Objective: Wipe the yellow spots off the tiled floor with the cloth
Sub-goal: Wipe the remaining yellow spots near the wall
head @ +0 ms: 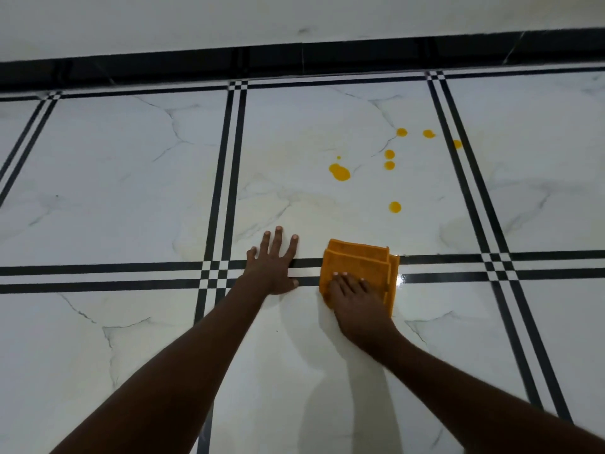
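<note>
A folded orange cloth (360, 263) lies flat on the white marble-look tiled floor (114, 191), across a black double grout line. My right hand (355, 303) presses down on the cloth's near half, fingers curled over it. My left hand (273, 262) rests flat on the floor just left of the cloth, fingers spread, holding nothing. Several yellow spots lie beyond the cloth on the far tile: the largest spot (340, 172) in the middle, a round spot (394, 207) nearest the cloth, and smaller spots (401, 132) farther back to the right.
A black skirting band (294, 60) runs along the base of a white wall (229, 18) at the far edge of the floor. Black double lines (234, 178) divide the tiles. A faint smeared sheen lies on the tile around the spots.
</note>
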A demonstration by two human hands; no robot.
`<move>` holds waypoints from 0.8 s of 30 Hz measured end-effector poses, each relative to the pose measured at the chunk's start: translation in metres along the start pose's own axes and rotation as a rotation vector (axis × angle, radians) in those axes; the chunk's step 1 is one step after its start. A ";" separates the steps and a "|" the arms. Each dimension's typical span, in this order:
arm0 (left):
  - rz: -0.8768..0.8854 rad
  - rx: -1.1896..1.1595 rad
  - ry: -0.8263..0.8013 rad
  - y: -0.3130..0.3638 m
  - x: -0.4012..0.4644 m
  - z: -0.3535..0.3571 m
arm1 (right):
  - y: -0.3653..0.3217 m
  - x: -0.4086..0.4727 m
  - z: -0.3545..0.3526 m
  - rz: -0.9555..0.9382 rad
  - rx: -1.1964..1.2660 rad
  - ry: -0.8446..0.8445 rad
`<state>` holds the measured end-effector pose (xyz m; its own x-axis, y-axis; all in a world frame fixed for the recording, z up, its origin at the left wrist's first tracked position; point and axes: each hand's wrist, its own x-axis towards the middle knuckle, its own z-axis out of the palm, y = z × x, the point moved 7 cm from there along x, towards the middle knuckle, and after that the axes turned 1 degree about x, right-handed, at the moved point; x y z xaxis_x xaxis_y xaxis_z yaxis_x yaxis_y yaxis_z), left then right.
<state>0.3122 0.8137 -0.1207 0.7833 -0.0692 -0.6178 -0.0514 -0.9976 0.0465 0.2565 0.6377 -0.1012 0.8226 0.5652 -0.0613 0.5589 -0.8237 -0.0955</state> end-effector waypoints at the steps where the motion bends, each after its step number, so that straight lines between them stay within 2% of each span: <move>1: -0.005 -0.008 -0.009 0.000 0.000 -0.001 | 0.008 0.011 -0.014 0.030 0.031 0.013; 6: -0.042 -0.074 -0.037 0.004 -0.003 -0.010 | 0.079 0.058 -0.075 0.510 0.546 0.092; 11: -0.060 -0.098 -0.090 0.011 -0.006 -0.019 | 0.109 0.104 -0.137 0.577 0.945 -0.033; 16: -0.069 -0.104 -0.115 0.012 -0.004 -0.020 | 0.162 0.125 -0.158 0.808 1.279 0.039; 18: -0.080 -0.100 -0.114 0.011 -0.003 -0.022 | 0.188 0.113 -0.141 0.933 1.281 -0.046; 20: -0.094 -0.113 -0.118 0.012 0.000 -0.025 | 0.207 0.092 -0.124 1.011 1.134 -0.261; 22: -0.103 -0.137 -0.119 0.012 0.005 -0.034 | 0.230 0.076 -0.116 1.010 0.967 -0.432; 24: -0.120 -0.189 -0.090 0.011 0.009 -0.052 | 0.249 0.071 -0.114 0.940 0.881 -0.503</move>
<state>0.3510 0.8024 -0.0853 0.7183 0.0414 -0.6945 0.1622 -0.9807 0.1092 0.4661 0.4679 -0.0165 0.6186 -0.0714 -0.7825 -0.5846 -0.7072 -0.3976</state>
